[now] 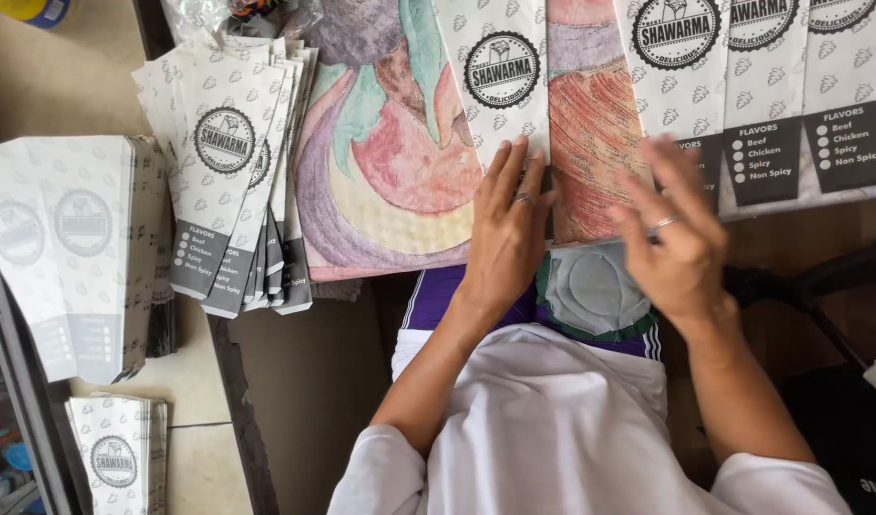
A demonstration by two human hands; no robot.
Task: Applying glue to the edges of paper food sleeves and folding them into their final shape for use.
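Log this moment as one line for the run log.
left hand: flat on white paper sleeve | right hand: blurred, open, over table edge | fanned sleeve stack: at left

Overhead view of a desk [381, 315] covered by a cloth [381, 162] drawn in washes of pink, purple, green and red. A fanned stack of flat white paper sleeves [230, 162], each printed with a round black emblem and a dark panel at the lower end, is shown at the upper left of the cloth, overhanging its edge. Two further stacks of the same sleeves are seen on a pale side surface [195, 381] at far left: a larger stack [80, 253] lying at a slant, and a smaller stack [118, 458] near the bottom edge. A grey round pad with green trim [590, 291] lies below the desk edge. A dark chair frame [819, 286] is visible at right.
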